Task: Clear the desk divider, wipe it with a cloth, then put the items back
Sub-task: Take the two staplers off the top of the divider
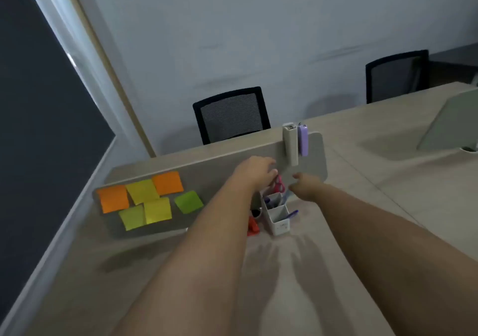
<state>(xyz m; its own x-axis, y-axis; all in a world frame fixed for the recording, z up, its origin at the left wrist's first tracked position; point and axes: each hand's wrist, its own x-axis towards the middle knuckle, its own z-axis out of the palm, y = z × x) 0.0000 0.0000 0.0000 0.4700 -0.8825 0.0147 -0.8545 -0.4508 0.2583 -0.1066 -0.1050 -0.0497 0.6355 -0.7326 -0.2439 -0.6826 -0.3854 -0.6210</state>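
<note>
The grey desk divider (222, 165) stands along the back of the desk. Several orange, yellow and green sticky notes (148, 201) are stuck on its left half. A white holder (290, 144) and a purple item (302, 140) hang over its top edge on the right. My left hand (258, 171) is closed on a pink-handled item that looks like scissors (278, 184), right in front of the divider. My right hand (302, 184) is curled just right of it, above a white pen organizer (278, 218); blur hides whether it holds anything.
A red object (252, 228) and a small black one (256, 213) lie left of the organizer, partly behind my left arm. Two black mesh chairs (231, 116) (397, 75) stand beyond the desk. Another divider (450, 121) stands at the far right.
</note>
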